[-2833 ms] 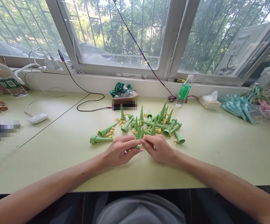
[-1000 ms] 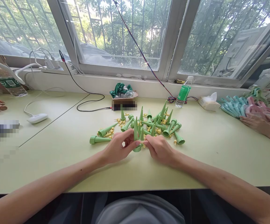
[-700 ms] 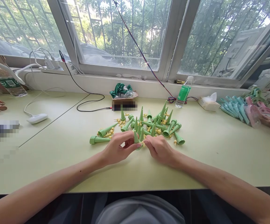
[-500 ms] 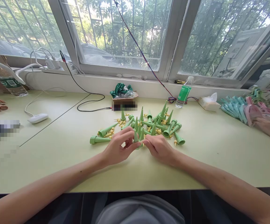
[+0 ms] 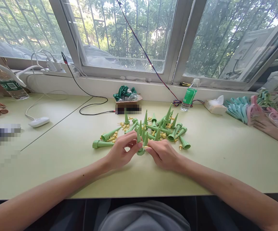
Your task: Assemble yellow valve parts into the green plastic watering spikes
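My left hand is closed around a green plastic watering spike, its point upward and its ribbed base low. Facing it, my right hand pinches a small yellow nozzle between thumb and fingers, against the side of the spike. Fingertips partly cover where the two pieces meet. Just beyond my hands lies a pile of green spikes, some upright and some on their sides. Small yellow nozzles are scattered among them. One spike lies flat by my left hand.
Behind the pile sit a small box with green wrapping, a water bottle and a tissue pack. At right, another person's hand touches pink clips beside teal ones. A white mouse-like device lies left.
My left hand has lifted the spike into fuller view and turned it slightly, while my right hand's pinch has shifted around its side. Another person's hand has come in at right, moving pink clips.
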`<state>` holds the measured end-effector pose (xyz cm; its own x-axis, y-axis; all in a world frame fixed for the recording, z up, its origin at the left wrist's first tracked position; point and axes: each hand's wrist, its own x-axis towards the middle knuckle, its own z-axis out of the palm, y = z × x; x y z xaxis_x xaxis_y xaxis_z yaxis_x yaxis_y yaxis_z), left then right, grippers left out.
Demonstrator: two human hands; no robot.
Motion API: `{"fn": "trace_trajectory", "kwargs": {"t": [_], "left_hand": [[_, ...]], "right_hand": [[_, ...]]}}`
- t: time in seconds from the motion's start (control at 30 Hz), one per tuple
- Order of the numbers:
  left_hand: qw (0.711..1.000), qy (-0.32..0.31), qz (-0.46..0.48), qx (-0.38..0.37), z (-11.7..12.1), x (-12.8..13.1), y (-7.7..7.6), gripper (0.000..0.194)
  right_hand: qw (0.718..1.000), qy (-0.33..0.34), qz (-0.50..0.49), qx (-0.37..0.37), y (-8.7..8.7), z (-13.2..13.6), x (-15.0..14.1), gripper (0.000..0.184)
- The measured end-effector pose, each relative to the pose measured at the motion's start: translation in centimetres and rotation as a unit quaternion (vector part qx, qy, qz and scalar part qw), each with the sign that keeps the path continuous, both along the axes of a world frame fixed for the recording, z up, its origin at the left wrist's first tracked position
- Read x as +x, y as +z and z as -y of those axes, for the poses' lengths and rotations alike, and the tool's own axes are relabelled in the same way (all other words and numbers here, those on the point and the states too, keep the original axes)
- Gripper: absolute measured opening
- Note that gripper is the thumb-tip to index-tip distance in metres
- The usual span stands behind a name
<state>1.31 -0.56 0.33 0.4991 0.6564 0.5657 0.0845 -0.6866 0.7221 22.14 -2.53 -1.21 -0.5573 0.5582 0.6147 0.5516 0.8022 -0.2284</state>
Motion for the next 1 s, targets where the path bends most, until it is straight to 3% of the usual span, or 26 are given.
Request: {"fn": "trace_trajectory", "kwargs": {"t": [0.17, 0.33, 0.5, 0.63, 0.83, 1.0], "left_hand": [[0.992, -0.024, -0.037, 0.115, 0.06, -0.35, 0.04, 0.01], [0.979, -0.023, -0.06, 0.195, 0.25, -0.56, 0.39, 0.02], [0.987, -0.03, -0.029, 0.157, 0.32, -0.41, 0.51, 0.027], [0.995, 0.03, 0.007, 0.096, 0.12, -0.09, 0.18, 0.019], [0.991, 0.037, -0.101, 0.081, -0.2, -0.16, -0.13, 0.045], [0.992, 0.016, -0.11, 0.061, -0.21, -0.27, -0.04, 0.05]], "right_hand": [[1.0, -0.013, -0.018, -0.002, -0.22, -0.16, 0.05, 0.041], [0.999, -0.017, -0.037, 0.009, -0.39, -0.42, 0.19, 0.041], [0.998, -0.03, -0.051, 0.015, -0.47, -0.46, 0.32, 0.041], [0.996, -0.035, -0.079, 0.03, -0.56, -0.41, 0.28, 0.041], [0.991, 0.006, -0.119, 0.064, -0.31, -0.21, 0.23, 0.037], [0.992, 0.027, -0.103, 0.064, -0.13, -0.14, 0.35, 0.034]]}}
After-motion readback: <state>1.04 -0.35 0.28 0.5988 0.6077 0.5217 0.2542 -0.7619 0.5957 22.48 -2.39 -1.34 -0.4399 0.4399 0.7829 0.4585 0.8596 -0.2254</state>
